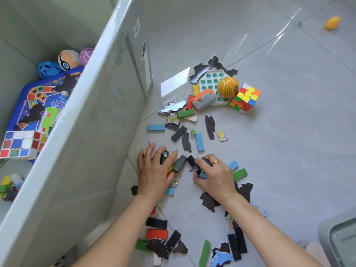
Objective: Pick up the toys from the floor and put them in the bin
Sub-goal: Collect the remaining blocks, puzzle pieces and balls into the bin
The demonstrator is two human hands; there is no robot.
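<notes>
Coloured wooden blocks and dark puzzle pieces lie scattered on the grey tiled floor (289, 151). My left hand (154, 170) curls over several blocks and pieces, a grey block (180, 163) sticking out past its fingers. My right hand (214, 174) grips dark pieces and a blue block (202, 175). The big translucent bin (82, 116) stands on the left; inside are balls, a blue game board (36, 99) and a cube puzzle. Farther off lie a Rubik's cube (245, 98), an orange ball (227, 87) and a pop-it tray (211, 81).
More blocks and puzzle pieces lie beneath my forearms, among them a red block (157, 233) and a green block (204, 253). A grey container lid (341, 241) shows at the lower right. A small orange ball (332, 22) sits at the far right.
</notes>
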